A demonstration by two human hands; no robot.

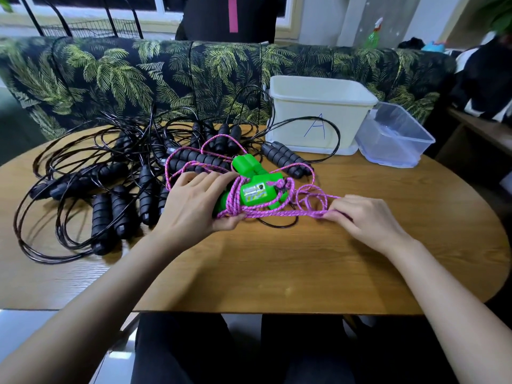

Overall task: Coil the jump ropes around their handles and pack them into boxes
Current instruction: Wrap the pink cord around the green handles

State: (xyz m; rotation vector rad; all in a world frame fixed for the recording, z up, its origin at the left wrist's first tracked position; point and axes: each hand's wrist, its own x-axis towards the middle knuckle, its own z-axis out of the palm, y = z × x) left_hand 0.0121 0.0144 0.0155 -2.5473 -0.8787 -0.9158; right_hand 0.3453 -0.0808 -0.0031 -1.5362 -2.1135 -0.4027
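The left hand [194, 206] grips the green handles [255, 187], pinning the wound turns of pink rope [277, 214] under its thumb. The right hand [368, 217] pinches a bundle of loops pulled taut between the two. Keep tension even (slack loops lie beyond the right fingertips). The white box [318, 117] sits beyond the right hand.

From my end I see an oval light-brown wood-grain table [277, 273], front edge cut straight. Behind it a long sofa w/ black fabric & green palm-leaf print [133, 70] runs across the frame. Above the sofa back: white-framed window [163, 6] w/ daylight, black wire rack [91, 26] at left, pale wall [318, 18] at right. Glossy grey floor tiles [22, 328] bottom left. Brown wooden shelf [482, 128] far right, green plant leaves [501, 15] top right corner.
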